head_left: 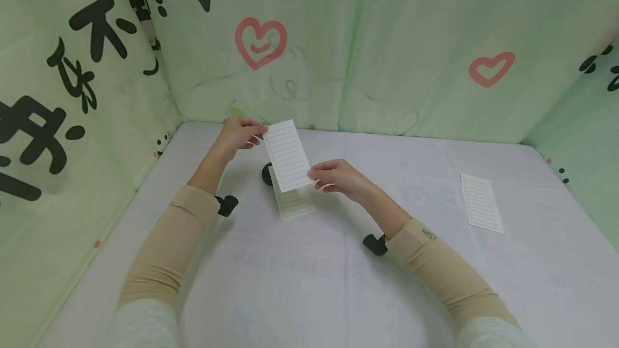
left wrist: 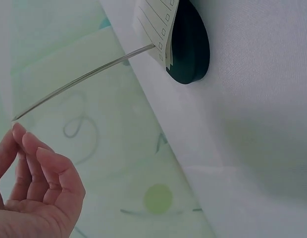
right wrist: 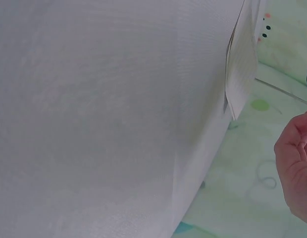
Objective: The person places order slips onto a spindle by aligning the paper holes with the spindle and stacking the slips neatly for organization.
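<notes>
A white lined sheet of paper, with small checkboxes down one side, is held in the air between both hands. My left hand pinches its upper left corner between thumb and fingers. At the lower right corner, my right hand pinches it with thumb and forefinger. The left wrist view shows this sheet edge-on as a thin, slightly bowed strip, reaching from the tips of the left hand. Beneath it is a small stack of similar lined sheets, tilted against a dark rounded object. The held sheet partly hides both.
Another lined sheet lies flat on the white-covered table, to the right. Green printed curtains rise along the back and sides. A black wrist mount sits at the left cuff, another at the right.
</notes>
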The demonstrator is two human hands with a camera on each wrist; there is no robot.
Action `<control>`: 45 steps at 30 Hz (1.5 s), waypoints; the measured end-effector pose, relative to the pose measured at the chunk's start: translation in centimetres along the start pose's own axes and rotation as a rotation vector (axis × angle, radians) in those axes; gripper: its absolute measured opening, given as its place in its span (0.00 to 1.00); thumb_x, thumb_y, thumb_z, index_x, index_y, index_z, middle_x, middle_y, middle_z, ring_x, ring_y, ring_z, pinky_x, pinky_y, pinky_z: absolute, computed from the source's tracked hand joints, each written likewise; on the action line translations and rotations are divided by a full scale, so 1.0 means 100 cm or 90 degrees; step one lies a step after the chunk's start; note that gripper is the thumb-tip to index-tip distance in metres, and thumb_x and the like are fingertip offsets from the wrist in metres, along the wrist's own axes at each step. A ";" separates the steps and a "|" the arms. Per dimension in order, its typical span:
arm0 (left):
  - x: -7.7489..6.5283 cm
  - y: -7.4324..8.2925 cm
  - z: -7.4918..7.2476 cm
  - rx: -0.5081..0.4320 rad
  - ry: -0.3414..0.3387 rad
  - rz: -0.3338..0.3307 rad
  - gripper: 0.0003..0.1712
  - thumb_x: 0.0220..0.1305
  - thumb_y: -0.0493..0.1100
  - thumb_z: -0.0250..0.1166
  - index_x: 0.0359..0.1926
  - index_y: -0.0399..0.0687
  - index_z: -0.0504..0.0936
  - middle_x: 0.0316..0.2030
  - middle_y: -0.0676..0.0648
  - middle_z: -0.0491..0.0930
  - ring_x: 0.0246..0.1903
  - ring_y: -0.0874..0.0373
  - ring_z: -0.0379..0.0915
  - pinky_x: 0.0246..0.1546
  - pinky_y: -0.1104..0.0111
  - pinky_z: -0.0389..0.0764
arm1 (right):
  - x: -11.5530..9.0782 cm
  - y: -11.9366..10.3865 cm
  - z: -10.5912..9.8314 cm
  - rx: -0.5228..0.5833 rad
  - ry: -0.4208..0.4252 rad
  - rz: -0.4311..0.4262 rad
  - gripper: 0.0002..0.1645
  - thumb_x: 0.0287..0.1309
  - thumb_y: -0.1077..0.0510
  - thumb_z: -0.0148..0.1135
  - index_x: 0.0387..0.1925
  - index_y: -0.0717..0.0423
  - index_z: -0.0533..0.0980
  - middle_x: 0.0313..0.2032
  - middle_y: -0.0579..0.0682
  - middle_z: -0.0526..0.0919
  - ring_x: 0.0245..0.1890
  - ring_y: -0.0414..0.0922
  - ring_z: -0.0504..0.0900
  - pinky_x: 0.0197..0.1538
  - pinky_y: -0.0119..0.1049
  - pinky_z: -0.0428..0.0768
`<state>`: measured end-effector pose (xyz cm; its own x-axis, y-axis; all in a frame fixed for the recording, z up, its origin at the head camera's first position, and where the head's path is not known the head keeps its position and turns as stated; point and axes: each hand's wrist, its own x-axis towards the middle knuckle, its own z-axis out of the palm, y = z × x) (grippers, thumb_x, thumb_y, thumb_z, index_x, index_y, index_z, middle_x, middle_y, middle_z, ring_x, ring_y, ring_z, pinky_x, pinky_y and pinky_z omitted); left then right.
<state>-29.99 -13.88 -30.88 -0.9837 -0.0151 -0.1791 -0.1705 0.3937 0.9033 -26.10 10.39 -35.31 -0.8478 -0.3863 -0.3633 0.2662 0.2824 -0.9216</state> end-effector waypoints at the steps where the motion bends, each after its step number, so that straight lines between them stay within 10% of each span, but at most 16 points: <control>1: 0.001 -0.001 0.000 -0.002 0.000 -0.004 0.18 0.61 0.45 0.61 0.47 0.36 0.78 0.34 0.45 0.78 0.33 0.54 0.74 0.32 0.72 0.75 | 0.000 0.000 0.000 0.003 0.000 0.000 0.18 0.57 0.59 0.59 0.46 0.66 0.73 0.30 0.49 0.78 0.27 0.39 0.76 0.38 0.34 0.74; 37: 0.007 -0.011 0.012 -0.125 -0.012 -0.040 0.16 0.62 0.44 0.60 0.45 0.37 0.75 0.26 0.53 0.75 0.27 0.60 0.72 0.29 0.74 0.74 | 0.009 0.004 0.003 -0.029 0.017 0.047 0.21 0.58 0.56 0.60 0.50 0.64 0.73 0.32 0.47 0.80 0.29 0.41 0.77 0.42 0.36 0.73; 45: 0.008 -0.014 0.015 -0.121 -0.015 -0.051 0.17 0.63 0.46 0.59 0.48 0.38 0.76 0.31 0.51 0.76 0.33 0.55 0.73 0.41 0.65 0.75 | 0.010 0.006 0.002 -0.038 0.006 0.045 0.21 0.58 0.56 0.60 0.51 0.64 0.72 0.33 0.46 0.79 0.30 0.40 0.77 0.39 0.34 0.73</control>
<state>-30.45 -13.07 -32.83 -0.9652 -0.0175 -0.2609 -0.2586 0.2113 0.9426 -26.72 10.00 -36.24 -0.8321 -0.3551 -0.4260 0.2983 0.3610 -0.8836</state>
